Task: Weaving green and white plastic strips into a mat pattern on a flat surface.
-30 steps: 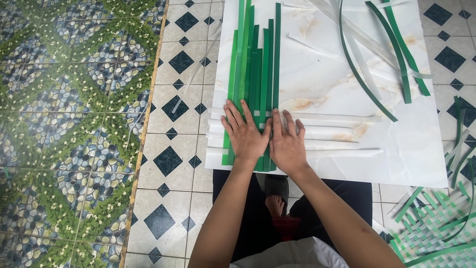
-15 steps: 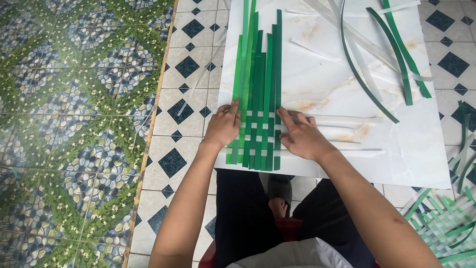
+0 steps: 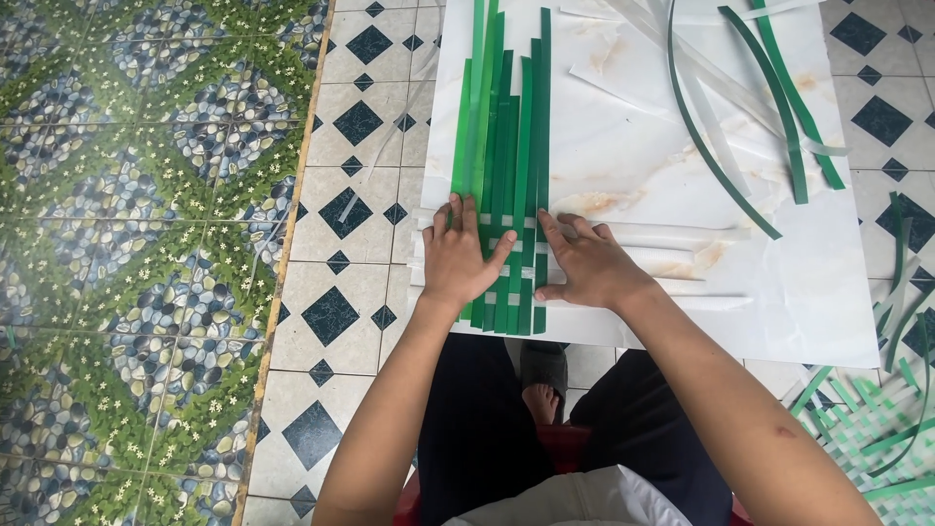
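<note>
Green strips (image 3: 502, 146) lie woven with white ones at the board's (image 3: 623, 146) near left edge. Your left hand (image 3: 458, 258) and right hand (image 3: 584, 263) press flat, fingers spread, on the weave (image 3: 514, 282); open board lies to the right.

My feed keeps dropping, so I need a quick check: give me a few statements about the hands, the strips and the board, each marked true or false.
1. Both hands press flat on the woven patch of green and white strips. True: the left hand and the right hand lie on it, palms down.
2. The green strips run away from the person, side by side. True.
3. The weaving lies straight on the patterned floor tiles. False: it lies on a white marbled board.
4. The right hand holds a pair of scissors. False: it holds nothing.
5. Loose curved green strips lie on the board's right part. True.
</note>
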